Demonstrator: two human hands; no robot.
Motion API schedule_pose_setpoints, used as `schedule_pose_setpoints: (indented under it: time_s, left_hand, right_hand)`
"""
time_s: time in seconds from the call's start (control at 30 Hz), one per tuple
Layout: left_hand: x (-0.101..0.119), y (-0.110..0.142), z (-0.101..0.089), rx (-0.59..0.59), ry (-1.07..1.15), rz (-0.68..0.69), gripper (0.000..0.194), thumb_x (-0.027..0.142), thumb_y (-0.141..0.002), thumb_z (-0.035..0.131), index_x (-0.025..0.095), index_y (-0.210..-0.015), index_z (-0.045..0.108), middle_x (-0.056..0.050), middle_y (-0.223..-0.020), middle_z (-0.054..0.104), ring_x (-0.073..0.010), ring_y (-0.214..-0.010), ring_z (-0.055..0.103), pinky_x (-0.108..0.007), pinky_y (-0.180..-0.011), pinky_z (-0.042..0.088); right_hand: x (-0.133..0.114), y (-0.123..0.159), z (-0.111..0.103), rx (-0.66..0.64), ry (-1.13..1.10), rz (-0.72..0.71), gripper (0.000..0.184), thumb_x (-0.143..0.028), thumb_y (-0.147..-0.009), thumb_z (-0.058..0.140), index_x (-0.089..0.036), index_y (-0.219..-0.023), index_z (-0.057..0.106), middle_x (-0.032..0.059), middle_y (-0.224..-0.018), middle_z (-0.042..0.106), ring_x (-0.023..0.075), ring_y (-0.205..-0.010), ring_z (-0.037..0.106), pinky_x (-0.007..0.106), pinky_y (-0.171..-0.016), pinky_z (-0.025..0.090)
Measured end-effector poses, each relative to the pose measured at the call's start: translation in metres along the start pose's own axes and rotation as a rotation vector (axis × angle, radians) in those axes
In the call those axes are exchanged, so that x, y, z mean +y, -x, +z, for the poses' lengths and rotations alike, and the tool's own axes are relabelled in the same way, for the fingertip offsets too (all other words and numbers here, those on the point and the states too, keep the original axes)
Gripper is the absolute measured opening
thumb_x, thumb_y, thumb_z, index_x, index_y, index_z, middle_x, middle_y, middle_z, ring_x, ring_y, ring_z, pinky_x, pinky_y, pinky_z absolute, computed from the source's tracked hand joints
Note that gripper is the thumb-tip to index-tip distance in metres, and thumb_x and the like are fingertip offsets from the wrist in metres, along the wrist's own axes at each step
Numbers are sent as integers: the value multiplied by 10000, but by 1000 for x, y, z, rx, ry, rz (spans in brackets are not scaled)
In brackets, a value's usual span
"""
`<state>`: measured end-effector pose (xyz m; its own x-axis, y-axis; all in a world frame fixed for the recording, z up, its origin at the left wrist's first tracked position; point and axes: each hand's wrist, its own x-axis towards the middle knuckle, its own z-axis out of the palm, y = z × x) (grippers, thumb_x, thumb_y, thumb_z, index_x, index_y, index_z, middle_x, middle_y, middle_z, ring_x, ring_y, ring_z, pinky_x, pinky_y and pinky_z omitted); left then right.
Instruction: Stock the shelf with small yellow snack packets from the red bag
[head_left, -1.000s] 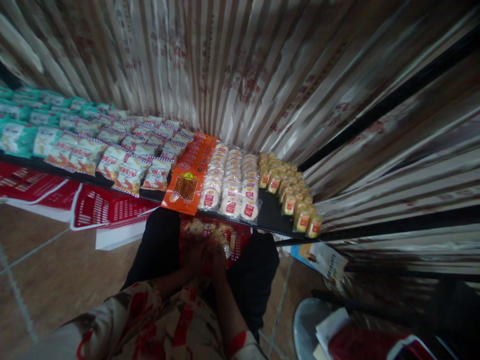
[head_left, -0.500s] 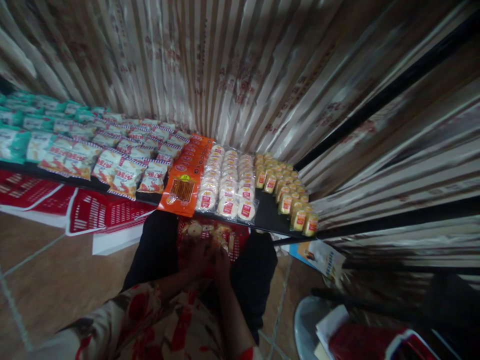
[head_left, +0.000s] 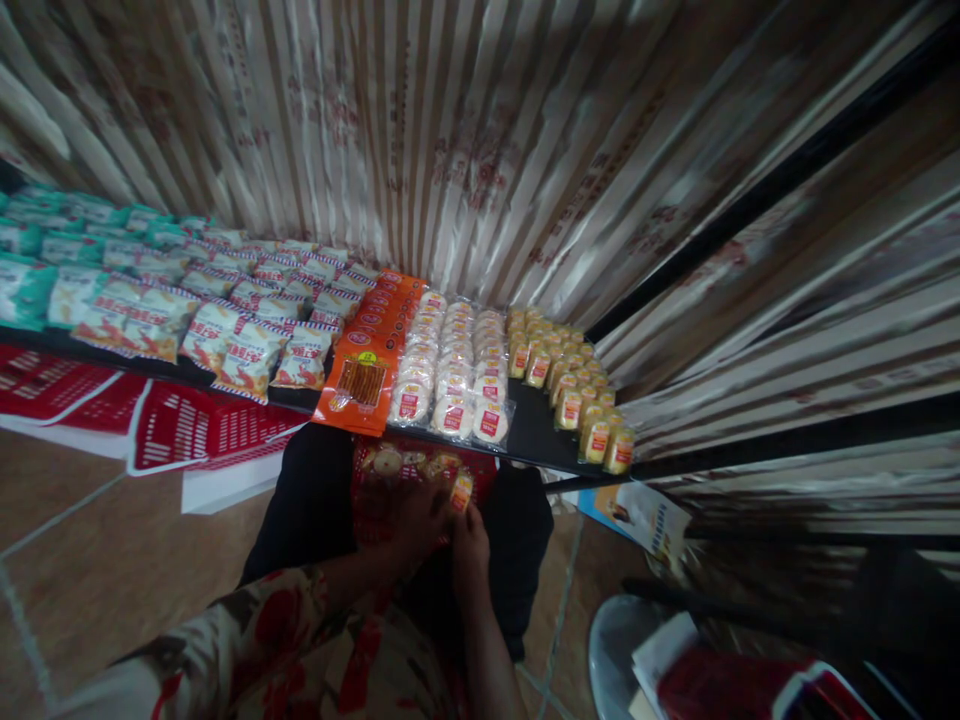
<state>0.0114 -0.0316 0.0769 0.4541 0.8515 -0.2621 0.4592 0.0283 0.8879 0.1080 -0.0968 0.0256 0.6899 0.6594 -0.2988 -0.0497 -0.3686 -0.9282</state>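
My right hand [head_left: 470, 540] pinches a small yellow-wrapped snack pack [head_left: 460, 492] with a red label, held up over the red basket [head_left: 486, 474] between my knees. Close on its left is my left hand [head_left: 420, 515], reaching over the basket. Its fingers are in shade and beside the pack; whether they touch it I cannot tell. Round wrapped crackers [head_left: 388, 461] and other small packs lie in the basket. On the black shelf ahead, similar yellow packs [head_left: 598, 440] stand in rows at the right end.
White round cracker packs [head_left: 453, 412], an orange bag of sticks [head_left: 360, 380], white snack bags [head_left: 247, 352] and teal bags [head_left: 22, 290] line the shelf. Red baskets [head_left: 180, 430] sit below left. A striped curtain [head_left: 450, 150] hangs behind. A grey stool [head_left: 611, 650] stands right.
The yellow snack pack has come up out of the basket into view in my right hand. My hands, close together over the basket before, have moved slightly apart, the right one turning outward.
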Motion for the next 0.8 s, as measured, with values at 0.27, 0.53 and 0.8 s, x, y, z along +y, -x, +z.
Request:
schedule_pose_setpoints:
  time_s: [0.27,0.53,0.8]
  left_hand:
    - [25,-4,8,-11,11,57,171,179,-815,483,185,-927,612,-43,-998,664,-162,-948,599,-287,-887,459]
    - [35,-14,24,-21,78,124,148,194,-822,472,173,-884,604,-34,-919,650,-153,-873,588,-280,-832,449]
    - [55,-23,33,-20,-41,183,151,169,-823,481,167,-922,596,-66,-973,618,-172,-929,567,-299,-862,455]
  right_hand:
    - [-17,-2,-17,193,37,40,640,-531,-674,579,-174,-1199,658,100,-1096,722,276,-1019,647,343,-858,511]
    - [-38,-5,-33,181,92,42,721,-540,-698,515,-123,-1284,569,158,-1233,656,295,-1139,607,375,-978,460]
    - [-48,-19,-51,195,157,-67,699,-549,-722,499,-117,-1267,572,177,-1217,656,297,-1098,620,396,-964,468]
